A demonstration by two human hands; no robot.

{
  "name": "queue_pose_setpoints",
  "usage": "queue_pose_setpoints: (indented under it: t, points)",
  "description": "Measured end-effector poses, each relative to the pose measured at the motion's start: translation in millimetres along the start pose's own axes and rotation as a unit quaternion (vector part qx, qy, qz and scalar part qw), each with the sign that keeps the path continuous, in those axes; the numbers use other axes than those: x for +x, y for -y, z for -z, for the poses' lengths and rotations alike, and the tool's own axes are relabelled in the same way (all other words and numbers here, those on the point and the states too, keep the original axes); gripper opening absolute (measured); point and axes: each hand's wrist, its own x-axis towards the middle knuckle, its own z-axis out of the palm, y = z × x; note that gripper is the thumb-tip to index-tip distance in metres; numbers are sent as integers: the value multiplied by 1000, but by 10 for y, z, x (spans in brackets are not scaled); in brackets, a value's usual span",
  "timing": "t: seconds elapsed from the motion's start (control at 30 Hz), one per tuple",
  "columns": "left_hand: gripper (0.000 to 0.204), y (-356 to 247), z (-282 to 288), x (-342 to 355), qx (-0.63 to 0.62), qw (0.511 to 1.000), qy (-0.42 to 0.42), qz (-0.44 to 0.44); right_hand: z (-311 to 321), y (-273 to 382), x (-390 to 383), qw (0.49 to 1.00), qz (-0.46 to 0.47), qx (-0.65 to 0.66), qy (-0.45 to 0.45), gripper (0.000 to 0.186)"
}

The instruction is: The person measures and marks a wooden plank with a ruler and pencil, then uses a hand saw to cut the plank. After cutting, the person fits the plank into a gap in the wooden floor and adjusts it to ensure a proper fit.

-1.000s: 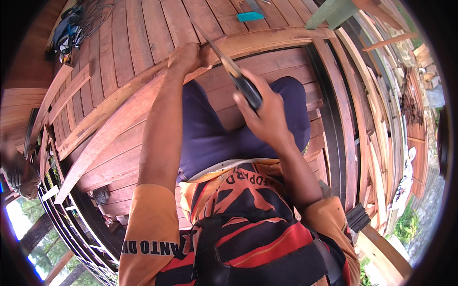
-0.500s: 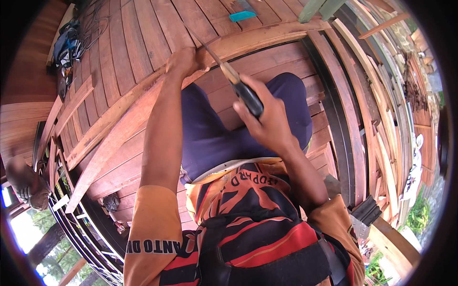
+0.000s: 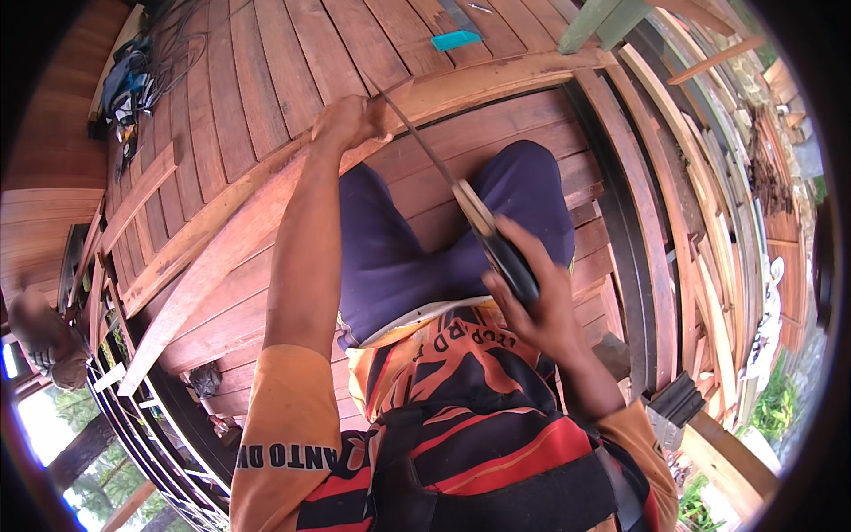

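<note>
My right hand (image 3: 548,306) is wrapped round the black and wooden handle of a handsaw (image 3: 427,152). The saw's thin blade slants up and left from the handle, its far part at the wooden edge just beside my left hand. My left hand (image 3: 352,122) is closed over the upper end of a long wooden plank (image 3: 208,253). That plank runs down to the lower left and lies against the raised deck's edge beam (image 3: 479,87). Its end under my fingers is partly hidden.
A turquoise piece (image 3: 456,40) lies on the raised plank deck (image 3: 266,80). Blue-black tools (image 3: 127,84) and cables are at the far left. Long timbers (image 3: 700,204) line the right side, near a green post (image 3: 589,22). Another person (image 3: 49,341) is at the left rim.
My right hand has drawn the saw back, down and to the right, so more blade shows on my side. My left hand stays on the plank.
</note>
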Motion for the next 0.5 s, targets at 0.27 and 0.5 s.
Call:
queue_pose_setpoints:
  t: [0.27,0.5]
  points:
    - [58,-360,-83,-144,54,997,-56,3,-72,22,566,998,-57,-29,16,53]
    - [50,-314,-164,-293,65,995,-78,3,9,-5,193,999,37,-9,-38,51]
